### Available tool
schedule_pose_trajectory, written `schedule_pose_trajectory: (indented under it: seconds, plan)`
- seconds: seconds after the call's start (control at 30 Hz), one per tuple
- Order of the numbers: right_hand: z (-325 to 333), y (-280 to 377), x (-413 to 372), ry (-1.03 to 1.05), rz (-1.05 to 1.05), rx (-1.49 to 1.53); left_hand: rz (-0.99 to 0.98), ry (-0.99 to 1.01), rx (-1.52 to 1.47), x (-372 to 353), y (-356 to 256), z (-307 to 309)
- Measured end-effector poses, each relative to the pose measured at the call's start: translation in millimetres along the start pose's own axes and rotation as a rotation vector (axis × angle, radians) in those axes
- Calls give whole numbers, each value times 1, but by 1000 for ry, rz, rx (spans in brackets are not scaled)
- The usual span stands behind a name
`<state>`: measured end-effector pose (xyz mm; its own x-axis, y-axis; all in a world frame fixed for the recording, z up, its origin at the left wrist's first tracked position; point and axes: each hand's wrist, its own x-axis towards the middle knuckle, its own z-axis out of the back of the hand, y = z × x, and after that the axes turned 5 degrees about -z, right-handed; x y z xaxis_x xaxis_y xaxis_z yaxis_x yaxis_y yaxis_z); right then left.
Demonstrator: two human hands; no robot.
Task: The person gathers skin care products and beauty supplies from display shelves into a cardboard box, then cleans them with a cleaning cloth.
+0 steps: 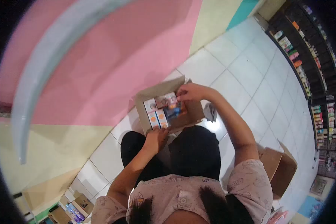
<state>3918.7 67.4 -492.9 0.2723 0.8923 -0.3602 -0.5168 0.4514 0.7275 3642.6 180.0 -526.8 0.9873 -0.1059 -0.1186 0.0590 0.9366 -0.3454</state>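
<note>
An open cardboard box stands on the floor in front of my knees. Small white boxes with orange marks fill its near left part, and small white-and-pink boxes lie along the far side. A dark blue and orange packet is beside them. My right hand reaches over the far right edge, its fingertips closed at the end of the pinkish row. At the near edge, my left hand has its fingers at the orange-marked boxes; whether it grips one is unclear.
A grey crumpled thing lies right of the box. Another open cardboard box is at the right. Stocked dark shelves line the far right. A pink wall rises at the left, with more cartons at lower left.
</note>
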Motion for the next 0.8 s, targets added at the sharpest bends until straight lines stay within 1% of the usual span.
schedule_pose_trajectory:
  seconds: [0.07,0.1,0.13,0.17,0.2,0.3,0.33,0.43,0.5,0.53,0.57,0.63,0.7,0.73,0.77,0.8]
  plan:
    - [59,34,-42,-180,33,0,-55,-54,14,0,-12,26]
    - [89,65,-68,-251,-7,-40,-71,-95,33,-1,-17,48]
    - [114,86,-96,-323,72,-102,-47,-118,-60,-6,-33,80]
    - [139,112,-123,-338,93,-123,-29,-155,-142,-8,-52,120]
    - [166,152,-158,-302,76,-56,-67,-308,-87,-11,-69,157]
    - [210,223,-234,-257,126,344,-230,-715,29,-26,-113,271]
    - [219,242,-254,-253,150,437,-296,-823,125,-31,-123,309]
    - [229,278,-287,-193,288,770,-200,-1228,557,-66,-135,398]
    - [226,307,-289,-219,341,910,-27,-1344,744,-102,-128,450]
    - [225,322,-287,-227,338,945,80,-1391,824,-121,-124,475]
    - [224,333,-285,-244,284,916,218,-1428,879,-135,-124,497]
    - [227,379,-277,-356,208,881,426,-1652,503,-136,-135,560]
    - [219,419,-263,-428,223,982,443,-1657,123,-149,-123,590]
    - [220,446,-259,-467,269,952,442,-1647,-69,-152,-116,603]
    - [222,472,-254,-503,314,921,440,-1610,-101,-153,-116,617]
    - [223,493,-249,-605,354,804,445,-1568,-136,-155,-119,627]
